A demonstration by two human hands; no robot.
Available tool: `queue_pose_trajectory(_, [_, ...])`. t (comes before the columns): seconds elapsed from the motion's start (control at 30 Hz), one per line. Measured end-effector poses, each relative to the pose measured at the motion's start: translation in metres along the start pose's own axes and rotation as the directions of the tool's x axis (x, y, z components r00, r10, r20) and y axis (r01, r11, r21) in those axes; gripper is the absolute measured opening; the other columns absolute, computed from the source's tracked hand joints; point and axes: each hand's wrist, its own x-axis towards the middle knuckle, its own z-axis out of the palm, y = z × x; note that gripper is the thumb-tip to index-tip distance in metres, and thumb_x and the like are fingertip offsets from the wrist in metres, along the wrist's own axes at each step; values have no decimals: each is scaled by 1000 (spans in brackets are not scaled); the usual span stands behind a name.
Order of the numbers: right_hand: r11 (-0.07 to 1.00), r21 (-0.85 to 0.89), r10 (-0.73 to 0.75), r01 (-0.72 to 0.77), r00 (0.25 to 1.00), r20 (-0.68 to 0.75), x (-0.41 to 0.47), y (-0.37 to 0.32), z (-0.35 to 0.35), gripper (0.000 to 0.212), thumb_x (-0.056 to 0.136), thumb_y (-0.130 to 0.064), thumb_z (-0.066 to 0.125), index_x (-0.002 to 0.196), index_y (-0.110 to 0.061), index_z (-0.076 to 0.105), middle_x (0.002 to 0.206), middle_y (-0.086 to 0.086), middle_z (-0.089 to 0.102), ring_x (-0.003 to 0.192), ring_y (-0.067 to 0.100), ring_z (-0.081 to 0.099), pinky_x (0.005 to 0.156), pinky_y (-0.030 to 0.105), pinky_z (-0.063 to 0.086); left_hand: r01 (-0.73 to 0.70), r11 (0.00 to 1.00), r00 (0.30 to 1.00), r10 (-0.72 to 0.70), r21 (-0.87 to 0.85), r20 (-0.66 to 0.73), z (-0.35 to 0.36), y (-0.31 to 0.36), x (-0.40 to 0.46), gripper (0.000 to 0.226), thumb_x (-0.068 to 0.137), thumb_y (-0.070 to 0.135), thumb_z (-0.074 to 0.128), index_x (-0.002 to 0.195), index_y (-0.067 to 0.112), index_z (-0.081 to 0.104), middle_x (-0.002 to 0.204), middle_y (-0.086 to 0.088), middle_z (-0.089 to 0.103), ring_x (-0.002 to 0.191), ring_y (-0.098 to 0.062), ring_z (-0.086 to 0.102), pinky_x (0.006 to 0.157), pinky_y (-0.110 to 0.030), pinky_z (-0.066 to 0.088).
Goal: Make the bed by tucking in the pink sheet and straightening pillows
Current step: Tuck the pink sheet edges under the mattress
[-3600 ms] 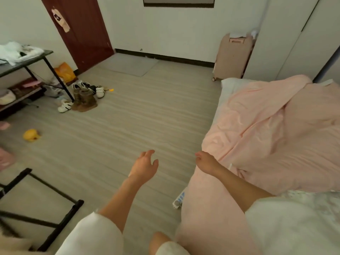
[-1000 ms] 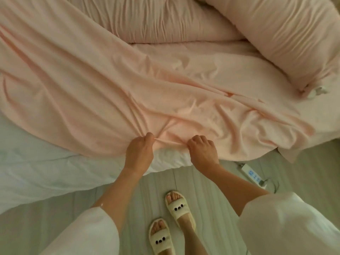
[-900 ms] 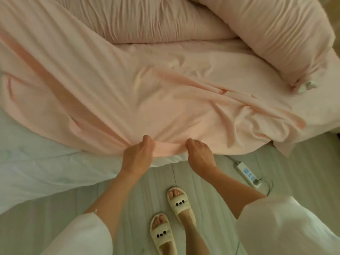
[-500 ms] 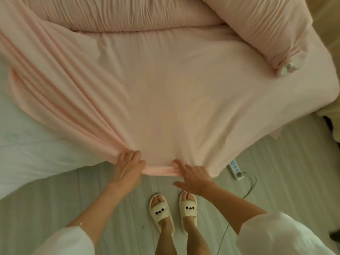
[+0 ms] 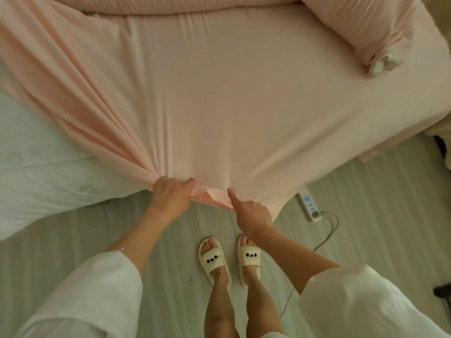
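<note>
fingers of the left hand are curled around a bunched hem of the pink sheet, and the right hand pinches the same hem just beside it. the sheet looks light, limp and stretchy, best held at this edge. beyond the hem, a pillow is cut off, and the mattress's underside is hidden.

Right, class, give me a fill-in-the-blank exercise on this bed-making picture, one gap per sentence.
1. Both the left hand and right hand grip the edge of the pink ____.
2. The power strip lies on the ____.
3. The person's feet wear cream ____.
4. Left of the sheet, the bare mattress looks ____.

Missing words: sheet; floor; slippers; white
</note>
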Motion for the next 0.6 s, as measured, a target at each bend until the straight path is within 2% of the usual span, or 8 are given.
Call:
queue_pose_trajectory(0.03, [998, -53, -28, 28, 1000, 1, 0, -4, 5, 63, 92, -3, 36, 147, -24, 14, 103, 14, 63, 88, 34, 63, 65, 36, 39, -8, 1000, 1000, 8, 1, 11, 5, -3, -4, 29, 83, 7, 52, 110, 13, 60, 88, -11, 71, 81, -31, 64, 69, -32, 35])
queue_pose_trajectory(0.13, [973, -193, -111, 125, 991, 80, -5, -7, 20, 53, 93, -6, 39, 142, -18, 25, 119, 12, 53, 101, 33, 59, 71, 37, 40, 2, 1000, 983, -8, 29, 185, 21, -7, -17, 42, 87, 8, 45, 126, 23, 52, 113, -3, 64, 103, -27, 56, 81, -33, 33])
queue_pose_trajectory(0.23, [933, -299, -159, 201, 974, 161, -2, -2, 32, 40, 91, -7, 43, 131, -15, 44, 122, 9, 48, 109, 28, 50, 80, 35, 38, 19, 998, 953, -34, 51, 303, 42, -4, -32, 44, 87, 5, 45, 126, 24, 54, 125, 1, 56, 116, -25, 47, 89, -33, 34])
queue_pose_trajectory(0.3, [916, -321, -176, 241, 960, 219, 5, 0, 39, 37, 91, -8, 43, 126, -16, 51, 121, 8, 49, 111, 27, 47, 88, 36, 38, 39, 997, 931, -59, 62, 359, 53, -3, -40, 48, 90, 4, 40, 132, 24, 49, 137, -1, 48, 129, -24, 39, 97, -34, 32])
queue_pose_trajectory(0.37, [922, -292, -182, 252, 952, 247, 11, -1, 41, 36, 91, -6, 42, 124, -16, 54, 121, 8, 52, 112, 27, 47, 91, 37, 39, 25, 996, 903, -59, 87, 426, 57, -4, -40, 53, 93, 3, 36, 141, 25, 37, 152, -3, 29, 141, -23, 23, 108, -36, 25])
queue_pose_trajectory(0.43, [933, -250, -183, 259, 940, 289, 15, 0, 43, 39, 93, -6, 39, 128, -16, 53, 122, 9, 53, 115, 28, 48, 95, 37, 39, -33, 992, 864, -32, 119, 503, 59, -4, -40, 55, 94, 7, 35, 145, 29, 29, 158, -1, 16, 145, -27, 10, 114, -45, 16])
queue_pose_trajectory(0.53, [957, -149, -163, 250, 883, 439, 19, 4, 54, 48, 96, -6, 33, 140, -22, 39, 130, 9, 51, 122, 29, 46, 99, 39, 42, -67, 983, 729, -68, 169, 682, 76, -5, -52, 53, 98, 21, 31, 146, 41, 18, 159, 2, 3, 145, -34, -4, 109, -66, 4])
queue_pose_trajectory(0.6, [966, -108, -141, 236, 826, 546, 19, 5, 65, 55, 96, -10, 34, 147, -27, 22, 140, 8, 44, 130, 29, 40, 103, 43, 41, -42, 981, 606, -126, 190, 785, 89, -7, -63, 51, 99, 37, 28, 146, 44, 9, 159, 2, -1, 145, -34, -9, 106, -71, 0])
